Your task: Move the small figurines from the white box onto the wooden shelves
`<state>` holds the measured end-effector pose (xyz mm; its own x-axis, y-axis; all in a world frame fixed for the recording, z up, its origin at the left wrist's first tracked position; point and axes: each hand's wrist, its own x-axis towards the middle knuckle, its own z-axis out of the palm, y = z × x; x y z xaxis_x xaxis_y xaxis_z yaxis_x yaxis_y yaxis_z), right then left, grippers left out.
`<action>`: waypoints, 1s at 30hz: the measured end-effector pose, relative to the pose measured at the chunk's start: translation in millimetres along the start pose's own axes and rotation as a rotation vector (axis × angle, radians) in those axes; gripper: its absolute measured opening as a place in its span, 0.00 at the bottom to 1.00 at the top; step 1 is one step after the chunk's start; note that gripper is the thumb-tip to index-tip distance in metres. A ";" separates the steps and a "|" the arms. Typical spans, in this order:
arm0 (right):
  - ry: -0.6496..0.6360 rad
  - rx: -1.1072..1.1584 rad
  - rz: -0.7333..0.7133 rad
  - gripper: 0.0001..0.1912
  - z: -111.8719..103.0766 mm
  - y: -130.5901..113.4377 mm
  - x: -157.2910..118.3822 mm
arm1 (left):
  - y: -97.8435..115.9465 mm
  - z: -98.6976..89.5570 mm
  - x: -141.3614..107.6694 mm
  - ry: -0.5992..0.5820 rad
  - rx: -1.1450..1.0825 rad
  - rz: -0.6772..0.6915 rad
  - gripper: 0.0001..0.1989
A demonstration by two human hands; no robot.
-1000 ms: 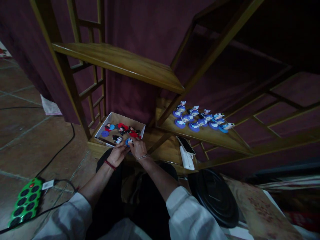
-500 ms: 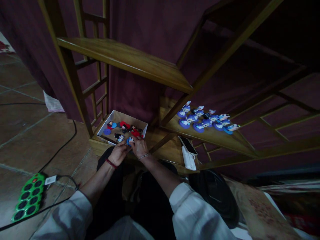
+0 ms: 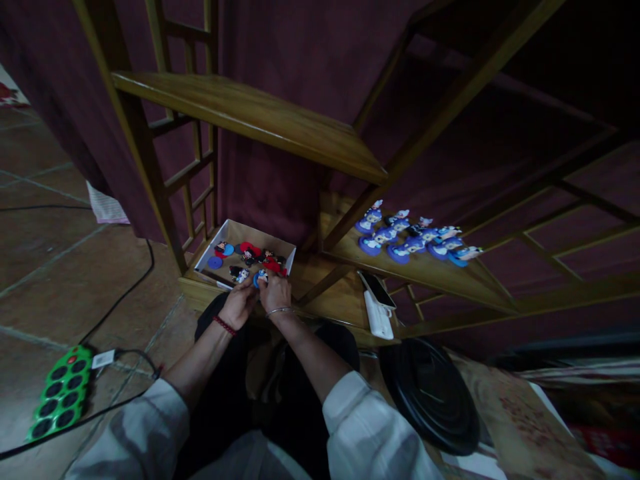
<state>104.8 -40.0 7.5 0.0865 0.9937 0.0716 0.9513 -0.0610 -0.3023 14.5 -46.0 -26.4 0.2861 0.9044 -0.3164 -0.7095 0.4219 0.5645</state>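
My left hand (image 3: 239, 307) and my right hand (image 3: 276, 293) meet over the near edge of a shallow cardboard box (image 3: 260, 235). Between their fingertips is a small figurine (image 3: 261, 277) with a blue base, which both hands pinch. Just past my left fingers, a black-and-white figurine (image 3: 240, 274) lies in the box. Several red and black figurines (image 3: 249, 252) lie farther back, beside a loose purple round base (image 3: 215, 263). My fingers hide part of the held figurine.
Rows of purple-haired figurines (image 3: 407, 247) stand on a wooden shelf (image 3: 450, 280) to the right. A phone (image 3: 376, 289) rests on a white object (image 3: 379, 320). A shelf board (image 3: 245, 120) juts out above the box. On the floor are a green power strip (image 3: 61, 393) and a black round lid-like object (image 3: 431, 393).
My right hand has turned a little and its fingers have curled in closer around the blue-based figurine. My left hand has hardly moved.
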 end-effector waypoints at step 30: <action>-0.037 0.166 -0.294 0.13 -19.4 21.2 1.2 | -1.6 2.8 -3.4 -0.033 -0.098 0.001 0.09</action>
<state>130.8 -42.0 19.7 -0.1984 0.9693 0.1451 0.8725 0.2421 -0.4245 16.5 -49.5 -24.1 0.3052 0.9073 -0.2893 -0.7692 0.4140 0.4868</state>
